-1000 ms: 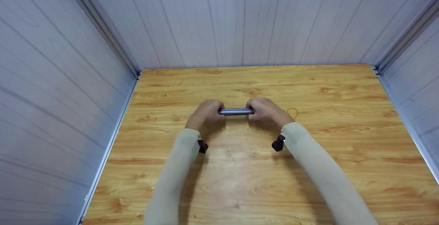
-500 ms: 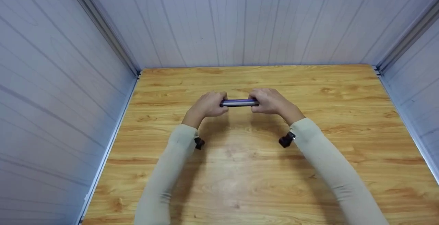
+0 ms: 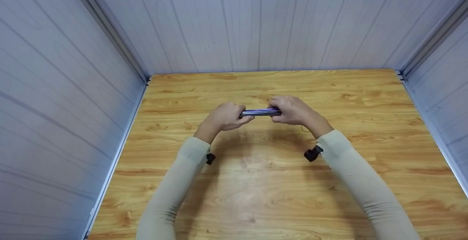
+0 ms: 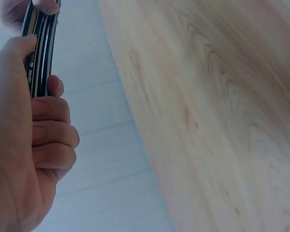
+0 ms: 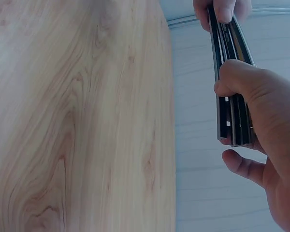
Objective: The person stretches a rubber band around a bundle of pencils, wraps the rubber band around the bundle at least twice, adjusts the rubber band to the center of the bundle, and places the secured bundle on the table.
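Between the two hands, raised off the wooden table, is a bundle of pencils (image 3: 260,112), dark and shiny, lying roughly level. Small print shows on one pencil (image 4: 31,72) in the left wrist view. My left hand (image 3: 227,116) grips the bundle's left end, thumb stretched along the near side. The right hand (image 3: 292,110) pinches the other end between thumb and fingers. Blunt, uneven pencil ends (image 5: 234,140) stick out below that thumb in the right wrist view. A thin yellow rubber band (image 3: 305,128) lies on the table, partly hidden behind the right wrist.
The wood-grain table (image 3: 252,188) reaches to a pale panelled wall (image 3: 241,24) at the back. Further panels stand at the left (image 3: 55,104) and right. A small black camera (image 3: 313,153) sits at the right sleeve cuff, another at the left (image 3: 210,158).
Both hands have lifted the bundle a little and shifted it right. The left thumb now extends along the bundle. The rubber band stays on the table, now partly behind the right wrist.
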`<control>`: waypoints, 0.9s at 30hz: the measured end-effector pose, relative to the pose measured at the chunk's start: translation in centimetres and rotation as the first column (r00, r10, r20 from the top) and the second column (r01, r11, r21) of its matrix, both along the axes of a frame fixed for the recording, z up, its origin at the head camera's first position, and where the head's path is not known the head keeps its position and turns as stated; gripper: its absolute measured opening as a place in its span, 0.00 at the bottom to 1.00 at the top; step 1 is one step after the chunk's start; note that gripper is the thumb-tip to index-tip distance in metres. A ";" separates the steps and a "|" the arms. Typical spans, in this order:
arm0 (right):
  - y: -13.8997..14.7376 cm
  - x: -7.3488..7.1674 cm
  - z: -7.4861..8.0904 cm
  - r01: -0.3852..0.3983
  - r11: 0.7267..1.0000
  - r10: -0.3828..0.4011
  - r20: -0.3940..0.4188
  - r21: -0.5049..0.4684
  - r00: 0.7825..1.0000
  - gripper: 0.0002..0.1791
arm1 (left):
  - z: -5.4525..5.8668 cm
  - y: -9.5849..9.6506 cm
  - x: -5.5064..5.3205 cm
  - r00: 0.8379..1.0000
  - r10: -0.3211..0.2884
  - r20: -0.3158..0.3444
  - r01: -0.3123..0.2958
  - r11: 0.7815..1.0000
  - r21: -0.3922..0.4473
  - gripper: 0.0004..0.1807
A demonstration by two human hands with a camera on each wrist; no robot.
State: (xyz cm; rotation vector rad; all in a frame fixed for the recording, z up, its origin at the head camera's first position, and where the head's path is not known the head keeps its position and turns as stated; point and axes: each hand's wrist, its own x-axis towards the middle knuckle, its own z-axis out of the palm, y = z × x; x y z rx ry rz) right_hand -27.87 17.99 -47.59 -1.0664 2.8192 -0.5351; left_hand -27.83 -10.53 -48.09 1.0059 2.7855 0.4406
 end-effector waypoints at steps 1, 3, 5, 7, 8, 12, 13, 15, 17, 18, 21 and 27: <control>0.1 0.0 0.0 -0.005 1.000 0.005 -0.008 0.007 1.000 0.09 | 0.1 0.0 0.0 1.000 -0.003 -0.011 0.003 1.000 -0.001 0.26; 0.2 0.1 0.1 -0.008 1.000 0.008 -0.019 0.022 1.000 0.13 | 0.3 0.0 0.0 1.000 -0.005 -0.029 0.005 1.000 -0.006 0.27; 0.3 0.1 0.1 -0.005 0.999 0.006 -0.033 0.031 0.999 0.17 | 0.5 0.1 0.0 0.999 -0.003 -0.035 0.003 1.000 -0.008 0.27; 0.4 0.1 0.1 0.000 0.999 0.002 -0.051 0.040 0.999 0.20 | 0.6 0.2 0.0 0.999 -0.004 -0.032 0.004 1.000 -0.007 0.28; 0.4 0.1 0.1 0.003 0.999 0.000 -0.061 0.042 0.998 0.20 | 0.7 0.3 0.0 1.000 -0.006 -0.029 0.006 1.000 -0.007 0.28; 0.4 0.0 0.1 0.006 0.998 0.000 -0.096 0.063 0.995 0.19 | 0.9 0.5 0.0 0.999 -0.021 -0.033 0.020 1.000 -0.018 0.27; 0.5 0.0 0.0 0.006 0.998 0.000 -0.099 0.068 0.995 0.19 | 0.9 0.5 0.0 0.999 -0.025 -0.039 0.025 1.000 -0.017 0.26; 0.5 0.1 -0.1 0.008 0.997 0.001 -0.109 0.083 0.994 0.20 | 0.8 0.6 0.1 0.998 -0.028 -0.053 0.027 1.000 -0.015 0.26; 0.5 0.1 -0.2 0.014 0.996 -0.004 -0.112 0.092 0.994 0.21 | 0.7 0.5 0.0 0.998 -0.026 -0.056 0.026 1.000 -0.008 0.27; 0.5 0.1 -0.2 0.016 0.995 -0.005 -0.115 0.094 0.993 0.21 | 0.6 0.5 0.0 0.998 -0.022 -0.053 0.022 1.000 -0.006 0.28; 0.6 0.1 -0.5 0.018 0.995 -0.007 -0.111 0.099 0.994 0.22 | 0.5 0.5 0.0 0.999 -0.017 -0.049 0.016 1.000 -0.013 0.30; 0.5 0.1 -0.6 0.008 0.998 0.002 -0.141 0.070 0.990 0.22 | 0.5 0.5 -0.1 0.997 -0.021 -0.079 0.017 0.999 -0.052 0.30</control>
